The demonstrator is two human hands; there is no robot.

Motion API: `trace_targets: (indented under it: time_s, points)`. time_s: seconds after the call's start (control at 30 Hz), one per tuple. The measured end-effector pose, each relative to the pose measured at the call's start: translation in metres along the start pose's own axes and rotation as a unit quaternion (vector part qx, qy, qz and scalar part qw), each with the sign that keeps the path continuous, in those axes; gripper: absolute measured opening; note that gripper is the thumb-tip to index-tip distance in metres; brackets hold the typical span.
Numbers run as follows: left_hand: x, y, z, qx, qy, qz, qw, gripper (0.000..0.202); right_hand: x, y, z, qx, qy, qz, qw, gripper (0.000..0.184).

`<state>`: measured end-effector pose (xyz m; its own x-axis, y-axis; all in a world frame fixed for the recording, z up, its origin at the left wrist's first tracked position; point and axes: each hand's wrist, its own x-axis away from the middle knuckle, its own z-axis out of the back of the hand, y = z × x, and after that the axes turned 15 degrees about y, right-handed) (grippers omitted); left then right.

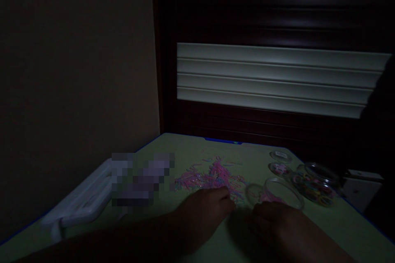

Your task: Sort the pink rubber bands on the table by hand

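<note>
Dozens of thin pink rubber bands lay heaped on a pale green tabletop. The left hand curled at the heap's near edge, its fingers possibly gripping bands; I could not tell. The right hand, fingers bent, hung just before a clear round plastic jar, its grip also unclear.

Two hands; two clear jars

A heap of small rubber bands is spread on the table, with a clear jar placed to its right and a fuller jar beyond that. A round lid is laid behind them. A plastic rack is set at the table's left edge, against the wall, and a roller shutter is positioned behind the table.
</note>
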<state>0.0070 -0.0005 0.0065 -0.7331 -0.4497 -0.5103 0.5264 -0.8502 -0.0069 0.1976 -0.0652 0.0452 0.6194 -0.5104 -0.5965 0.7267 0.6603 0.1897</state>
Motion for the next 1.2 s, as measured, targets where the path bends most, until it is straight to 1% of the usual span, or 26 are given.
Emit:
trace_targets:
  time_s: [0.17,0.3,0.43,0.47,0.57,0.63,0.73,0.87,0.93,1.07,1.1,1.2]
  points:
    - [0.001,0.0,-0.004,-0.055,-0.01,-0.024,0.998,0.009,0.004,0.002,-0.01,-0.009,0.018,0.004,1.0,0.024]
    - [0.002,-0.001,-0.004,-0.066,-0.018,-0.042,0.997,0.009,0.006,0.004,-0.013,-0.035,0.045,0.003,0.998,0.029]
    - [0.003,-0.001,-0.002,-0.075,-0.018,-0.042,0.996,0.01,0.01,0.005,-0.019,-0.035,0.085,0.003,0.996,0.025]
    - [0.003,0.0,-0.001,-0.077,-0.017,-0.041,0.996,0.01,0.011,0.006,-0.02,-0.034,0.086,0.0,0.996,0.025]
    - [0.002,0.001,0.0,-0.074,-0.012,-0.037,0.996,0.005,0.01,0.006,-0.021,-0.031,0.06,-0.002,0.998,0.027]
    - [0.001,0.001,-0.001,-0.069,-0.007,-0.029,0.997,0.003,0.009,0.005,-0.019,-0.032,0.052,0.003,0.998,0.028]
    - [0.0,0.002,0.0,-0.062,0.002,-0.008,0.998,0.007,0.007,0.005,-0.016,-0.032,0.041,0.01,0.999,0.027]
    - [0.0,0.001,0.002,-0.013,0.004,0.001,1.0,0.01,0.008,0.005,-0.017,-0.021,0.014,0.001,1.0,0.025]
    - [0.001,-0.001,0.003,0.024,0.015,0.019,0.999,0.008,0.009,0.005,-0.019,-0.019,0.017,0.004,1.0,0.026]
    - [0.001,-0.005,0.002,0.089,0.038,0.078,0.992,0.009,0.012,0.006,-0.023,-0.025,0.032,0.008,0.999,0.029]
    - [0.001,-0.005,0.002,0.1,0.04,0.088,0.99,0.009,0.012,0.007,-0.024,-0.023,0.042,0.006,0.999,0.029]
    - [0.0,-0.007,-0.001,0.121,0.049,0.116,0.985,0.008,0.011,0.006,-0.023,-0.027,0.037,0.007,0.999,0.029]
